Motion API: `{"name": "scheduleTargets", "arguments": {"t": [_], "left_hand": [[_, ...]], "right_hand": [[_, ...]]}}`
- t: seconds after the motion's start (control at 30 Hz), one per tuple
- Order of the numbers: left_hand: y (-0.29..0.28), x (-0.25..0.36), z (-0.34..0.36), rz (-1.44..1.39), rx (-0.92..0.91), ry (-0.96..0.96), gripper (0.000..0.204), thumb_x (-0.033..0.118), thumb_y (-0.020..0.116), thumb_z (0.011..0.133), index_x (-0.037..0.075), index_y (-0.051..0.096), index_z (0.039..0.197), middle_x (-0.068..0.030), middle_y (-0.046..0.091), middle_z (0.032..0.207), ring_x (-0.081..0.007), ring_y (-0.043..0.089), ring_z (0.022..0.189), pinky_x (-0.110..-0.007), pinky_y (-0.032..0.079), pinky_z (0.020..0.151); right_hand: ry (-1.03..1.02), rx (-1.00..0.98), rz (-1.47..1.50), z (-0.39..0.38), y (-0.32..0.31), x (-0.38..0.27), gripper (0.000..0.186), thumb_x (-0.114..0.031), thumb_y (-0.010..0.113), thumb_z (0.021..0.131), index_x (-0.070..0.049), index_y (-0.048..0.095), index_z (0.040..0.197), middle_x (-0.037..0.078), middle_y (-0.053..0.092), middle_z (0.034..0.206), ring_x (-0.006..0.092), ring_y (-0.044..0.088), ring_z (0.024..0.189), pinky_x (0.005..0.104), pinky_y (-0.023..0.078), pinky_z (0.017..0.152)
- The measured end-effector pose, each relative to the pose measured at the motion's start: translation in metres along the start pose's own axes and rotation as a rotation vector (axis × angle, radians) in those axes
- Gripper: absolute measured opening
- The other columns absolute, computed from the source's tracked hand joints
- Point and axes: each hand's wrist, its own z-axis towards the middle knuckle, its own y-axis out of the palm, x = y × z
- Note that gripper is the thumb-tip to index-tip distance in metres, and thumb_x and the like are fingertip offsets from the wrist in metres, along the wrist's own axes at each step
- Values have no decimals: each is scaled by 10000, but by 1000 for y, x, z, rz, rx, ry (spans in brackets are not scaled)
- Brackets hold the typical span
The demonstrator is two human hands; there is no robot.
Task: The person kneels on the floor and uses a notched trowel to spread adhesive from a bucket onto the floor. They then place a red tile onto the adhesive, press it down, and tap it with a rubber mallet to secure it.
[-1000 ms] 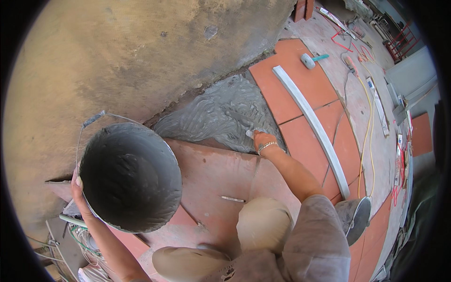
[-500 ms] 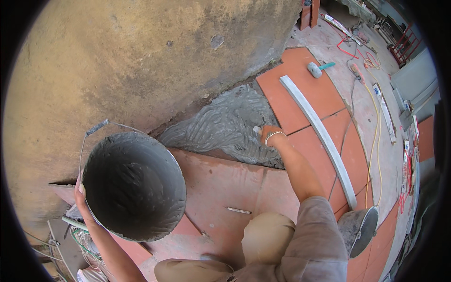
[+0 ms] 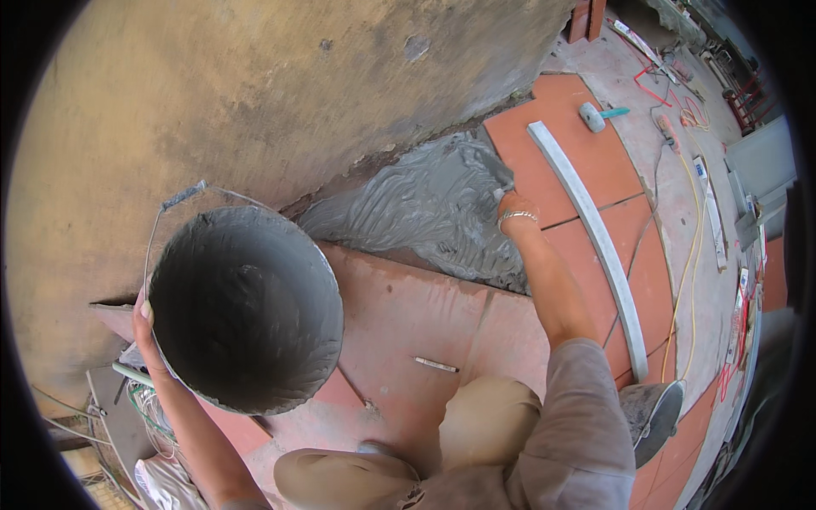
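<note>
The right hand [image 3: 515, 206] has its fingers curled closed around the pale handle of a trowel [image 3: 499, 195]; the left hand [image 3: 144, 327] clasps the rim of a bucket [image 3: 297, 255], left in the frame. Since one second, the right hand has moved up the central mortar [image 3: 416, 204], beside an orange tile [image 3: 531, 140]; probably this edge is now being spread.

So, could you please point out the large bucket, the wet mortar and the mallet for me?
Large bucket [image 3: 308, 285]: head view, on the right side of its inner wall.
Wet mortar [image 3: 425, 204]: head view, on the middle of its ridged surface.
Mallet [image 3: 593, 117]: head view, on its pale grey head.
</note>
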Motion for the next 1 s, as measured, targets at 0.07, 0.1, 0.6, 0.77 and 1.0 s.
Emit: {"name": "scheduleTargets", "arguments": {"t": [0.07,0.1,0.6,0.77,1.0], "left_hand": [[0,-1,-2,-60,16,-24,771,574,565,916,-49,546,1369,-148,636,1273,-250,634,1137,-377,496,1004],[1,-1,-3,-78,14,-30,771,570,567,914,-48,543,1374,-150,634,1280,-253,631,1145,-379,493,1010],[-17,-12,-3,-169,-82,-86,766,562,531,957,-17,473,1454,-169,552,1426,-307,547,1297,-433,420,1123],[-7,-7,-5,-245,-36,-109,776,546,592,907,-31,504,1420,-159,596,1358,-289,586,1234,-420,450,1082],[-9,-12,-7,-290,-25,-128,807,561,603,906,-29,477,1443,-162,567,1401,-293,553,1280,-430,423,1110]], "right_hand": [[-58,-19,-38,-18,10,-8,323,-133,564,976,-12,615,1271,228,689,1246,356,681,1159,431,559,946],[-97,-38,-46,-28,15,-10,323,-132,556,978,-12,606,1274,234,689,1242,358,685,1150,431,563,938],[-482,-163,-166,-130,45,7,268,-147,460,992,-30,609,1180,208,704,1155,359,722,1022,460,583,835],[-371,-144,-173,-132,45,27,269,-145,471,986,-30,615,1182,212,712,1137,366,718,1018,468,569,848],[-399,-55,-105,-135,71,74,222,-150,452,991,-31,594,1114,219,704,1086,385,717,955,501,567,810]]}}
